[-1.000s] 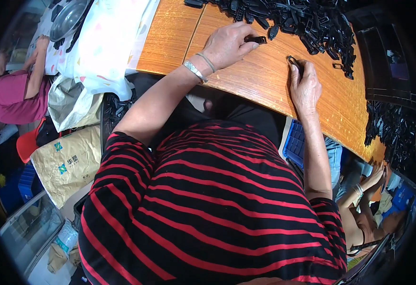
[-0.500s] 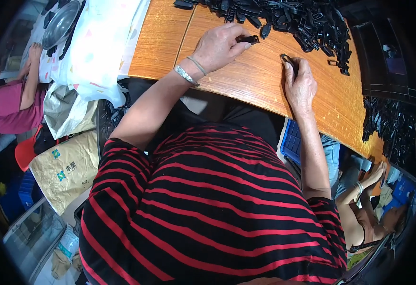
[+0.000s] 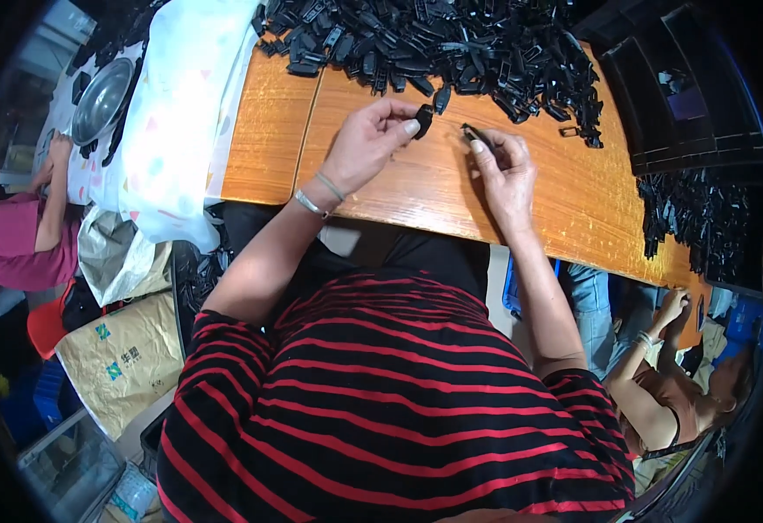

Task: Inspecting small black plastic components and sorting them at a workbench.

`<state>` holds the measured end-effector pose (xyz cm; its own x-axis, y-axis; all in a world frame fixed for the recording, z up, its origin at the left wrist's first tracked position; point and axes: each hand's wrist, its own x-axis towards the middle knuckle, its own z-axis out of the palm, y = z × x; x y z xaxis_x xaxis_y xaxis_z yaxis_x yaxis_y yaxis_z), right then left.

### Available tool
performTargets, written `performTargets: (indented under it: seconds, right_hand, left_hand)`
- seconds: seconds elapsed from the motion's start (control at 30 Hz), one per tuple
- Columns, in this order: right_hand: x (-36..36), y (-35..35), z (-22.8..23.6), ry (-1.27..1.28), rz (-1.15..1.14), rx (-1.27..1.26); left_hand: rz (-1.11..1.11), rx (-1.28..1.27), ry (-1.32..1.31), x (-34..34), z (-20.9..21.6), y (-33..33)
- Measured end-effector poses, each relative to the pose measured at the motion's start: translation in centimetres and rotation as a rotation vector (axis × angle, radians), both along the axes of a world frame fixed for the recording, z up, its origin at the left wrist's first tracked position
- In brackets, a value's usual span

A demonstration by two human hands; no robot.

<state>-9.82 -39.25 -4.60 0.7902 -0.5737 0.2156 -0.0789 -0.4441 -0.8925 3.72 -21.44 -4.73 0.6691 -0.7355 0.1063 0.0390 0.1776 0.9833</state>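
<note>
Over the wooden table [image 3: 425, 187], my left hand [image 3: 368, 144] pinches a small black plastic part [image 3: 423, 120] between thumb and fingers. My right hand [image 3: 505, 170], a short way to the right, grips a narrow black plastic clip [image 3: 475, 135] that points toward the left hand. The two pieces are apart. Just beyond my hands spreads a large heap of loose black plastic parts [image 3: 434, 44], some long and hollow. A single black part [image 3: 441, 98] lies at the heap's near edge, close to the left hand's piece.
A black box [image 3: 699, 96] stands at the right, with another pile of black parts [image 3: 695, 222] beside it. On the left are a pale patterned cloth [image 3: 168, 131] and a metal bowl [image 3: 104, 100]. One person [image 3: 28, 235] works at far left, another [image 3: 660, 392] at lower right.
My hands have drawn closer together, and the left hand has turned its part more upright. The view has shifted, showing more of the heap.
</note>
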Motion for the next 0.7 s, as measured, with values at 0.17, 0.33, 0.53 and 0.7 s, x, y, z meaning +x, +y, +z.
performTargets:
  seconds: [0.17,0.33,0.53,0.7]
  right_hand:
    - [1.1,4.1,3.4,-0.153,0.092,0.187]
    - [1.7,5.4,2.7,-0.169,0.128,0.282]
    - [2.1,5.8,2.5,-0.163,0.158,0.135]
    - [2.1,5.9,1.9,-0.084,0.130,-0.157]
  left_hand:
    - [-0.019,-0.039,0.219,-1.6,1.2,0.6]
    - [-0.021,-0.091,0.201,-1.8,0.5,0.8]
    - [0.008,-0.125,0.189,-1.9,0.1,1.0]
    - [0.025,-0.129,0.167,-2.5,-0.6,1.2]
